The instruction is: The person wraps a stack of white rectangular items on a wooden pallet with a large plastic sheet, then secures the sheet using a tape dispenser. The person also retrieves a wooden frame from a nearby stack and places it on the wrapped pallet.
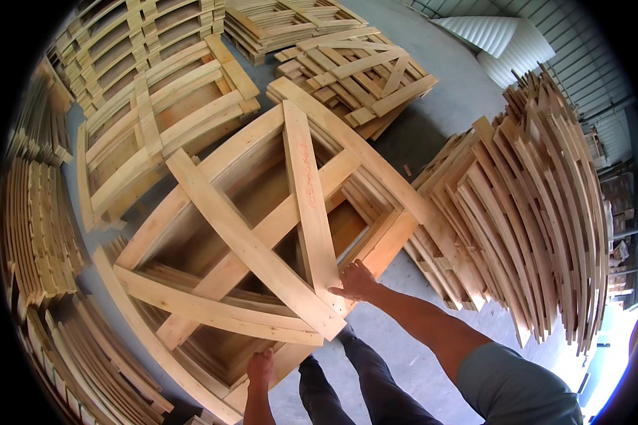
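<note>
A large wooden frame [252, 237] of pale planks with crossing diagonal braces lies tilted on a stack of similar frames in front of me. Red handwriting marks one brace [306, 177]. My right hand [359, 282] is closed on the frame's near right corner, its thumb lying toward the brace's end. My left hand [260, 367] is curled at the near edge, just below a long side plank [213, 304], and seems to grip the frame there; its fingertips are partly hidden. Under the braces, more stacked frames [372, 244] show through the gaps.
Tall stacks of boards [532, 219] stand at the right. Other frame stacks [159, 117] stand at the far left, and another [361, 78] lies beyond. Bundled slats [39, 227] line the left side. White foam rolls [510, 46] lie at the back right. My legs [376, 375] stand close to the stack.
</note>
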The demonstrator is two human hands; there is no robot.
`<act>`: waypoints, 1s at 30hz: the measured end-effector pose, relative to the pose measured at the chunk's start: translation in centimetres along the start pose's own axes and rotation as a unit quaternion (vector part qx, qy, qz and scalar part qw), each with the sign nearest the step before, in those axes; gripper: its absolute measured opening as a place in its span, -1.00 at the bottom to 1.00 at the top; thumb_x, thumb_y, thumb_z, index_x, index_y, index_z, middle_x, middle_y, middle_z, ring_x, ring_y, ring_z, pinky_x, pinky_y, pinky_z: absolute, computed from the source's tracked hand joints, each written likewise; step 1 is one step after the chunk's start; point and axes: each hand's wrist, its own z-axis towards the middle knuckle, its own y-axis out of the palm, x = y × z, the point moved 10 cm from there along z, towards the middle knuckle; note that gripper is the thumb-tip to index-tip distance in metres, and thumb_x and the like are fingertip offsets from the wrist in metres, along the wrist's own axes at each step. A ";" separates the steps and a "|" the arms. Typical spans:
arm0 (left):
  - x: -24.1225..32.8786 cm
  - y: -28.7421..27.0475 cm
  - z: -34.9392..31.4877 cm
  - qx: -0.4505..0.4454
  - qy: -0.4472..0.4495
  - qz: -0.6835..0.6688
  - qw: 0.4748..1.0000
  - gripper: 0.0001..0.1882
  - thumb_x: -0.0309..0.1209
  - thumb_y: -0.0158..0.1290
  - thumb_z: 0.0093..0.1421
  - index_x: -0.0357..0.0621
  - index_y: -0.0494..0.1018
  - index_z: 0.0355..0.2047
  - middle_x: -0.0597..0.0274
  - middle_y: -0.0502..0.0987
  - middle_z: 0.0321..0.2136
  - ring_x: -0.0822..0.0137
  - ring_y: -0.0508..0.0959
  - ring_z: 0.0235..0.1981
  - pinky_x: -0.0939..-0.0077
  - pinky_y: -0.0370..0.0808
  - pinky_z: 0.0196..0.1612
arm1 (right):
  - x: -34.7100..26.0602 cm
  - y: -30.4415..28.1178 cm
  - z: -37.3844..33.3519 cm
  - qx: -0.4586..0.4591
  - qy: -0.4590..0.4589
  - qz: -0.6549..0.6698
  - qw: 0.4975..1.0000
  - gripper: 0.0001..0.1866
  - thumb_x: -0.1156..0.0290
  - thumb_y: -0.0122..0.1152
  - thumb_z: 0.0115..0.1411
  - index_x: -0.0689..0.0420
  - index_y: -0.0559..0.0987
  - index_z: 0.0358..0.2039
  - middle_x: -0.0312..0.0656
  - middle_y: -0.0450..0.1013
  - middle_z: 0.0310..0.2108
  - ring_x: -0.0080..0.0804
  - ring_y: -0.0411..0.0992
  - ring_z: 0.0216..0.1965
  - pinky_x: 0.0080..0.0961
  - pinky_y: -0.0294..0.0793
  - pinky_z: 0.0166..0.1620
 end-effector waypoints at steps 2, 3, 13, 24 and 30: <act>0.1 -2.5 -1.5 0.007 0.003 0.011 1.000 -0.42 -0.02 -0.32 0.25 -0.25 0.51 -0.47 -0.14 0.51 -0.46 -0.09 0.54 -0.38 0.05 0.47 -0.28 | 0.3 -0.2 -1.2 -0.100 -0.006 0.059 0.993 -0.21 -0.30 -0.39 0.19 0.20 0.55 -0.17 -0.02 0.49 -0.24 -0.14 0.40 -0.08 -0.17 0.28 0.01; -0.3 -3.5 -3.4 0.034 0.014 0.021 0.999 -0.42 -0.02 -0.33 0.25 -0.24 0.51 -0.49 -0.13 0.52 -0.50 -0.09 0.54 -0.41 0.05 0.47 -0.29 | 0.4 -0.8 -2.1 -0.148 -0.010 0.090 0.985 -0.17 -0.33 -0.42 0.17 0.18 0.55 -0.17 -0.02 0.50 -0.29 -0.13 0.43 -0.12 -0.17 0.31 -0.02; -7.0 -19.0 -21.7 0.109 -0.024 0.089 0.990 -0.37 0.06 -0.31 0.27 -0.21 0.54 -0.50 -0.11 0.55 -0.56 -0.06 0.57 -0.51 0.11 0.52 -0.44 | -14.3 -11.5 -19.0 -0.137 -0.073 0.169 0.973 -0.20 -0.23 -0.51 0.25 0.17 0.60 -0.43 -0.06 0.52 -0.44 -0.07 0.49 -0.35 -0.13 0.43 -0.25; -4.7 -32.0 -36.7 0.114 0.051 0.120 0.985 -0.40 -0.07 -0.30 0.28 -0.23 0.51 -0.65 -0.15 0.50 -0.62 -0.15 0.51 -0.55 0.01 0.45 -0.39 | -22.4 -17.9 -32.8 -0.103 -0.091 0.240 0.961 -0.55 0.03 -0.38 0.32 -0.07 0.43 -0.01 -0.04 0.49 -0.42 -0.05 0.51 -0.37 -0.16 0.48 -0.40; -4.5 -30.7 -41.5 0.164 0.216 0.181 0.945 -0.42 -0.07 -0.24 0.27 -0.26 0.50 -0.65 -0.18 0.50 -0.61 -0.18 0.50 -0.51 -0.01 0.43 -0.40 | -24.1 -21.4 -41.9 -0.039 -0.177 0.152 0.972 -0.52 0.26 -0.27 0.27 -0.25 0.15 0.22 -0.07 0.43 -0.27 -0.10 0.49 -0.20 -0.13 0.48 -0.36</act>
